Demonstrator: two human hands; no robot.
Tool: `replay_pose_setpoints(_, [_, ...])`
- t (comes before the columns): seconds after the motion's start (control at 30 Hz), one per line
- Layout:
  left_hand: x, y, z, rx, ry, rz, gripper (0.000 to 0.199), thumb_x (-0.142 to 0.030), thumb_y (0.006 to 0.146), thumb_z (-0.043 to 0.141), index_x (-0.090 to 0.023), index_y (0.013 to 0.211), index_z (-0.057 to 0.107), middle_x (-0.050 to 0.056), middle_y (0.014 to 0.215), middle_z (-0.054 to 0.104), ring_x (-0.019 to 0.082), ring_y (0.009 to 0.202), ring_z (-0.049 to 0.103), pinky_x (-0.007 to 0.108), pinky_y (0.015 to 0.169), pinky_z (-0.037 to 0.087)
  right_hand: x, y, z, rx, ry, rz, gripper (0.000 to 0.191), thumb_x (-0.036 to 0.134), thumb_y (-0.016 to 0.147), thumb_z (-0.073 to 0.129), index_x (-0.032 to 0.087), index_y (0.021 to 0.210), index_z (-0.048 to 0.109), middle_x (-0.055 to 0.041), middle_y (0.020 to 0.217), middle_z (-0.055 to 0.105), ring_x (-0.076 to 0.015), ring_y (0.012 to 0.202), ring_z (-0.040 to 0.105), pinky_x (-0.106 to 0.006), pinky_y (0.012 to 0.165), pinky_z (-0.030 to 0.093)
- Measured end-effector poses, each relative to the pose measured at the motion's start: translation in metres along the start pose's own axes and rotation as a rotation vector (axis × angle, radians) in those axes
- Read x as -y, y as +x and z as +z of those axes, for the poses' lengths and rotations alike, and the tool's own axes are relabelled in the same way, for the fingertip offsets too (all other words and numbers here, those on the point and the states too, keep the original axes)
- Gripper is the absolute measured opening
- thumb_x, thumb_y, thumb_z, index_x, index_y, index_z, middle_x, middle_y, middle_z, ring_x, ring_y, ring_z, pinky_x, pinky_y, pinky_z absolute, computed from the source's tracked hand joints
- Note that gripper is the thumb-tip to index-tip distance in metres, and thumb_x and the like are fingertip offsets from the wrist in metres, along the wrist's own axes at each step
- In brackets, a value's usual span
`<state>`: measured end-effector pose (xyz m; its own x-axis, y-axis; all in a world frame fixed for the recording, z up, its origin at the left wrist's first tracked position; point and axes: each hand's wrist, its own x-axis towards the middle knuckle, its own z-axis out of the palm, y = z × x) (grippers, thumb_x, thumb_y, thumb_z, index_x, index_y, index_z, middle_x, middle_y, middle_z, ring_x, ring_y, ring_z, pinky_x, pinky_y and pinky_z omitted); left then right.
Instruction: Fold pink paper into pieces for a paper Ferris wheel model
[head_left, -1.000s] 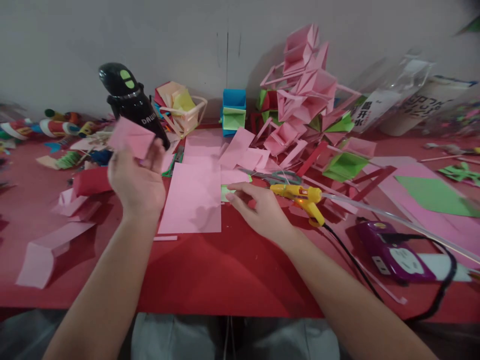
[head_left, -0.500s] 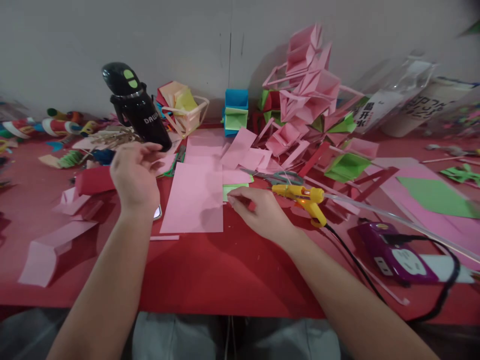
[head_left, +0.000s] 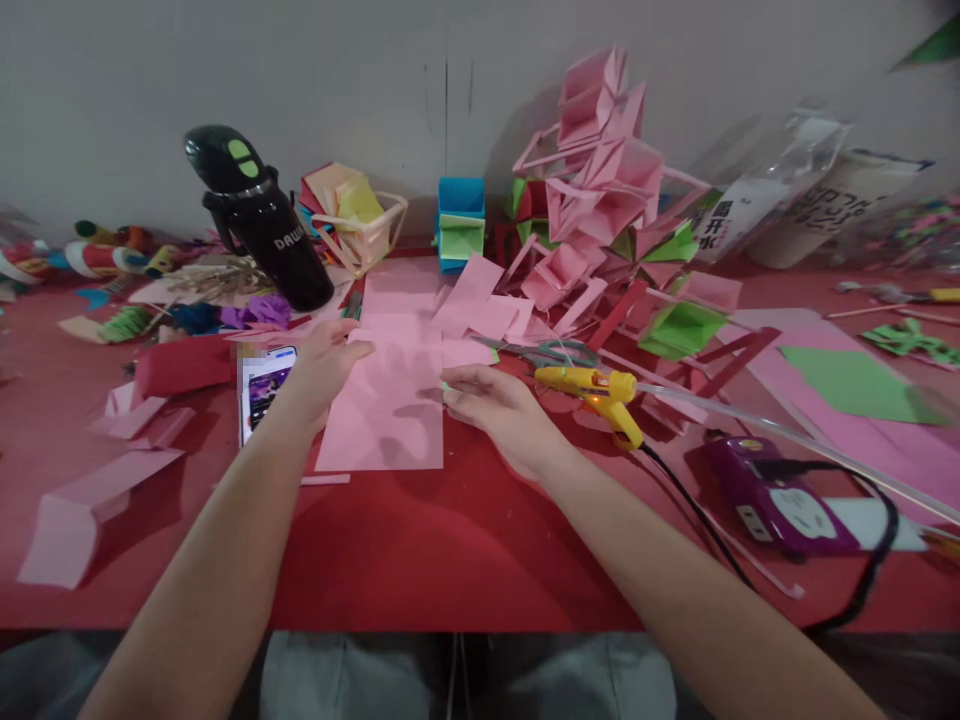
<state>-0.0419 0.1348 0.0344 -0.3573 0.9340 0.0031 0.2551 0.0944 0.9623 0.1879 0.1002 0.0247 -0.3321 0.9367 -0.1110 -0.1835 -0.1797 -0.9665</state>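
A sheet of pink paper [head_left: 397, 420] lies flat on the red table, with shadows of my hands across it. My left hand [head_left: 319, 375] hovers at the sheet's left edge, thumb and fingers apart, with nothing in it. Beyond the right edge is my right hand [head_left: 506, 415], fingers stretched toward the sheet and loosely parted from the thumb. A small bit of green shows at its fingertips; the hand covers the rest of that spot. A lit phone [head_left: 259, 395] lies under my left wrist. The yellow glue gun [head_left: 592, 390] rests to the right of my right hand.
Scissors [head_left: 562, 352] lie behind the glue gun. Pink folded-paper shapes [head_left: 600, 190] are piled at the back. A black bottle [head_left: 262, 230] stands back left. A purple power socket [head_left: 780, 500] with a black cable sits at right. A thin pink strip [head_left: 326, 480] lies near the sheet.
My left hand has moved right and down from near the bottle to the sheet's left edge, uncovering the phone. My right hand has shifted slightly, its fingers straighter, and now hides the green paper.
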Motion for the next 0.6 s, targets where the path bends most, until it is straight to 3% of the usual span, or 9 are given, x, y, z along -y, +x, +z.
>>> replay_pose_setpoints(0.17, [-0.002, 0.000, -0.002, -0.084, -0.176, 0.091, 0.046, -0.021, 0.058, 0.077, -0.022, 0.101, 0.062, 0.009, 0.127, 0.062, 0.030, 0.124, 0.057, 0.048, 0.105, 0.045, 0.003, 0.001, 0.003, -0.077, 0.196, 0.080, 0.025, 0.025, 0.070, 0.078, 0.022, 0.093, 0.069, -0.0040, 0.106, 0.070, -0.0206, 0.104, 0.068, -0.043, 0.102, 0.049])
replay_pose_setpoints(0.4, [0.000, -0.001, 0.000, -0.037, -0.117, 0.070, 0.050, -0.024, 0.060, 0.078, -0.018, 0.108, 0.063, 0.013, 0.129, 0.061, 0.031, 0.120, 0.061, 0.049, 0.106, 0.045, 0.006, 0.002, 0.003, -0.114, 0.273, 0.091, 0.025, 0.026, 0.067, 0.080, 0.021, 0.088, 0.068, -0.0018, 0.095, 0.069, -0.0184, 0.097, 0.067, -0.043, 0.100, 0.049])
replay_pose_setpoints(0.5, [-0.001, -0.001, -0.001, -0.031, -0.024, 0.077, 0.047, -0.026, 0.067, 0.073, -0.017, 0.111, 0.062, 0.014, 0.125, 0.063, 0.031, 0.114, 0.063, 0.049, 0.100, 0.048, 0.005, 0.002, 0.004, -0.123, 0.310, 0.091, 0.028, 0.024, 0.067, 0.081, 0.020, 0.090, 0.066, -0.0013, 0.092, 0.069, -0.0158, 0.091, 0.066, -0.041, 0.098, 0.050])
replay_pose_setpoints(0.6, [-0.005, 0.000, -0.014, -0.119, 0.331, 0.229, 0.045, -0.021, 0.073, 0.067, -0.016, 0.117, 0.060, 0.017, 0.129, 0.061, 0.036, 0.119, 0.059, 0.055, 0.101, 0.046, 0.006, 0.002, 0.005, -0.128, 0.314, 0.095, 0.030, 0.023, 0.066, 0.081, 0.021, 0.091, 0.066, -0.0013, 0.092, 0.068, -0.0153, 0.090, 0.065, -0.040, 0.096, 0.050])
